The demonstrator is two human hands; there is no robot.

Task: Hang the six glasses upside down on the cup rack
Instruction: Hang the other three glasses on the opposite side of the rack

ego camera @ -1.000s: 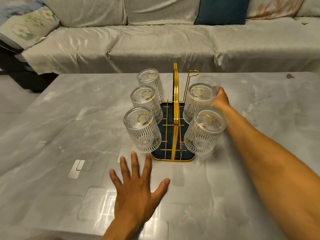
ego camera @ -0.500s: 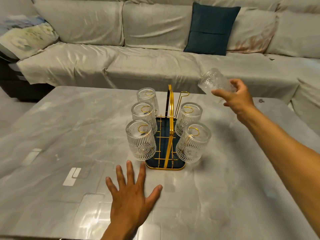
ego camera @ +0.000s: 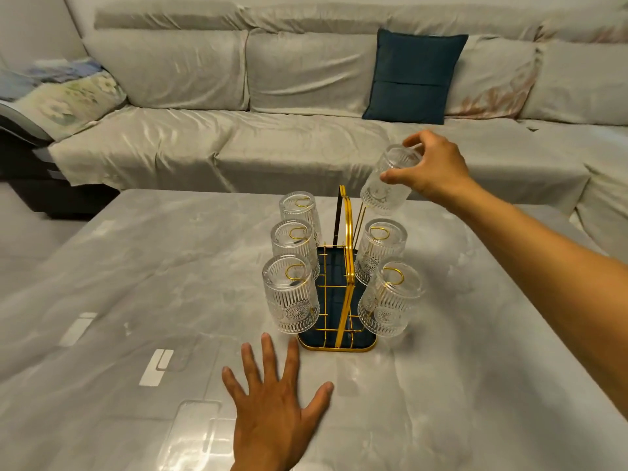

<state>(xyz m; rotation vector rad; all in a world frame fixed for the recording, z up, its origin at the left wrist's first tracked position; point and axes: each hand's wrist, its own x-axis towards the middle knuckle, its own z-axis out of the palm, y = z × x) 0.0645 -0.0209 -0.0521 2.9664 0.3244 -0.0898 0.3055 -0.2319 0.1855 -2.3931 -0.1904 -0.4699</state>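
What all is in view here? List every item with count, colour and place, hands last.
hung glasses: five, clear ribbed, upside down on the rack, three on its left, two on its right
held glass: one, clear, tilted mouth-down above the rack's far right peg
rack: one, gold wire with dark base, middle of the table
table: one, grey marble look, foreground
sofa: one, pale grey cover, behind the table
dark cushion: one, teal, on the sofa back
floral cushion: one, pale, sofa's left end
left hand: one, open, flat on the table before the rack
right hand: one, gripping the held glass
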